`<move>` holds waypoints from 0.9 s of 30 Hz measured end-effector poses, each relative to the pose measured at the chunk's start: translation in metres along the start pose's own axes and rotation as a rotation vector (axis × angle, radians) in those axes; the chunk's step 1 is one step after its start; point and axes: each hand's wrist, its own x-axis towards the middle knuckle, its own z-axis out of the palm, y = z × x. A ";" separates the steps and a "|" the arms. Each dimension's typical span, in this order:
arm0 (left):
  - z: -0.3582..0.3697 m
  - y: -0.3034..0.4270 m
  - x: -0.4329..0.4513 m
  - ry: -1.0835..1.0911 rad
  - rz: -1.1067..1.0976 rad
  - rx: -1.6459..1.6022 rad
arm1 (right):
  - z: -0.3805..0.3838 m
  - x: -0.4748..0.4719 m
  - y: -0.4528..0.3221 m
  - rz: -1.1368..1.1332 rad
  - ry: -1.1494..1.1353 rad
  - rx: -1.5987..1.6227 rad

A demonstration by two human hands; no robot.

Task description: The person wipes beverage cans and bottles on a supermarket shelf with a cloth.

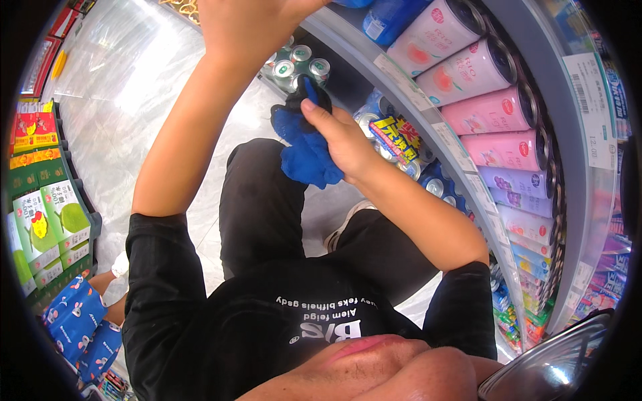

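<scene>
My left hand (pixel 251 27) reaches to the top edge of the picture, near the shelf's end; its fingers are cut off, so what it touches is hidden. Below it and to the right, my right hand (pixel 338 133) grips a crumpled blue cloth (pixel 311 158) together with a dark, soft-looking item (pixel 301 95) that has a blue strip. That bundle hangs in front of green-topped drink cans (pixel 301 65) on the low shelf. Pink and white RIO cans (pixel 454 65) stand in a row on the shelf above, to the right of my right hand.
A curved shelf edge (pixel 451 140) with price tags runs down the right side. Packed cans with a bright promotional sign (pixel 396 138) sit beneath it. Stacked drink cartons (pixel 65 215) line the left, beside a person in blue rabbit-print clothing (pixel 75 316). My bent knee (pixel 261 200) is over the tiled floor.
</scene>
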 end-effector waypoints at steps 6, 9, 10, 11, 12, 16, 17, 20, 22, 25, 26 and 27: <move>0.021 0.009 -0.002 -0.099 -0.015 0.014 | -0.009 -0.004 0.004 -0.039 0.010 -0.114; 0.027 0.014 0.006 -0.212 -0.042 0.033 | -0.010 -0.004 0.003 -0.044 -0.010 -0.143; 0.024 0.018 0.011 -0.272 -0.064 0.048 | -0.011 -0.005 0.003 -0.037 -0.017 -0.153; 0.024 0.021 0.015 -0.332 -0.087 0.064 | -0.013 -0.004 0.002 -0.048 -0.027 -0.164; 0.027 0.021 0.017 -0.356 -0.085 0.051 | -0.013 -0.004 0.004 -0.057 -0.039 -0.172; 0.035 0.019 0.028 -0.461 -0.004 0.165 | -0.016 -0.002 0.005 -0.088 -0.061 -0.218; 0.036 0.017 0.031 -0.499 -0.005 0.172 | -0.015 -0.002 0.005 -0.098 -0.054 -0.222; 0.036 0.014 0.031 -0.527 0.008 0.184 | -0.013 -0.003 0.004 -0.125 -0.040 -0.222; 0.036 0.015 0.028 -0.490 0.022 0.182 | -0.014 -0.003 0.004 -0.142 -0.035 -0.205; 0.032 0.018 0.021 -0.427 0.015 0.155 | -0.018 -0.001 0.002 -0.129 -0.026 -0.273; 0.031 0.016 0.019 -0.432 -0.004 0.127 | -0.019 -0.001 0.003 -0.108 -0.048 -0.270; 0.030 0.015 0.019 -0.432 -0.022 0.101 | -0.021 -0.001 0.004 -0.089 -0.070 -0.270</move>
